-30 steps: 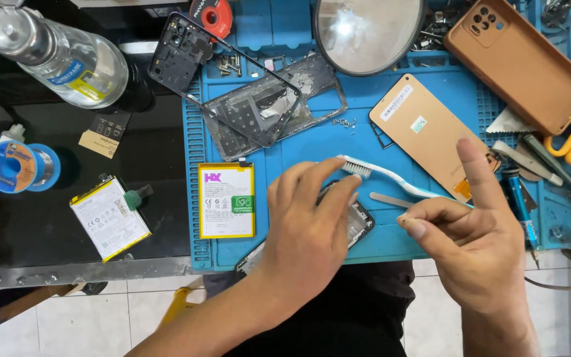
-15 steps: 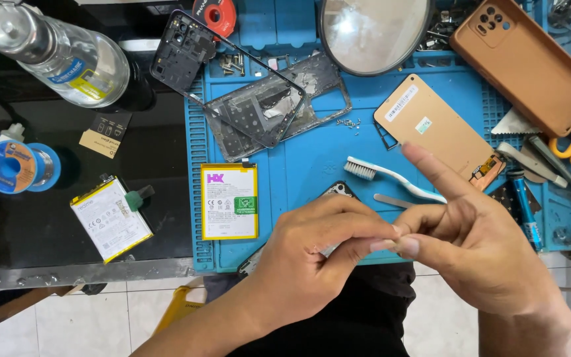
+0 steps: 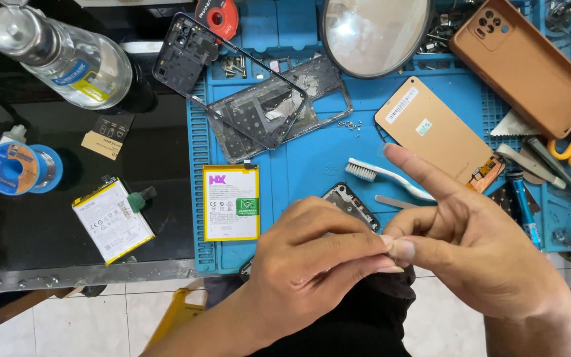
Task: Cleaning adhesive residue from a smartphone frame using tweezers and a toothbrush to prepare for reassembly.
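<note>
While our two hands meet at the near edge of the blue work mat (image 3: 312, 158), we see the left hand (image 3: 312, 264) covering most of a dark phone part (image 3: 348, 201), only its corner with the camera opening showing at 12 o'clock from the knuckles. The right hand (image 3: 484, 254) presses thumb and middle fingertip against the left fingertips, pinched together on something too small to make out, its index finger lifted free. We judge the part light, thin, stiff and easily cracked, best held by its edges. Just beyond, at 1 o'clock, lie a white toothbrush (image 3: 384, 177) and metal tweezers (image 3: 394, 201); at 10 o'clock a yellow-edged battery (image 3: 230, 201). Farther off sit a stripped phone frame (image 3: 279, 116) and a round magnifier (image 3: 375, 33).
</note>
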